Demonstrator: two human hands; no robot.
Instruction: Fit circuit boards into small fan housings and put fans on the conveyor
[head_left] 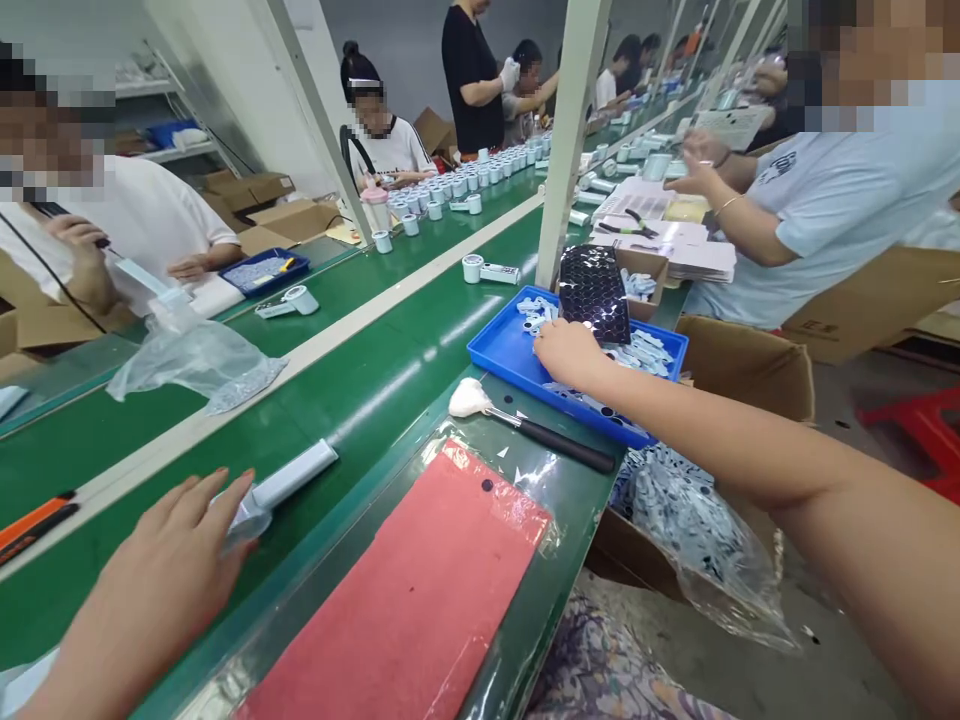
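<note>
My left hand (161,575) is over the green conveyor belt, its fingers closed around the round head of a pale blue plastic device (296,475). The device's flat handle points away to the right. My right hand (568,352) reaches into a blue tray (495,350), its fingertips bent down among small pale blue plastic pieces (641,352). Whatever those fingertips pinch is hidden. A black sheet with a honeycomb pattern (594,292) leans over the tray's far side, just behind my right hand.
A black-handled tool with a white padded end (525,425) lies by a red sheet (412,580) on the bench. Below the tray, an open carton holds a bag of pieces (690,510). A clear bag (195,355) lies across the belt. A post (568,140) stands beyond; co-workers sit along both sides.
</note>
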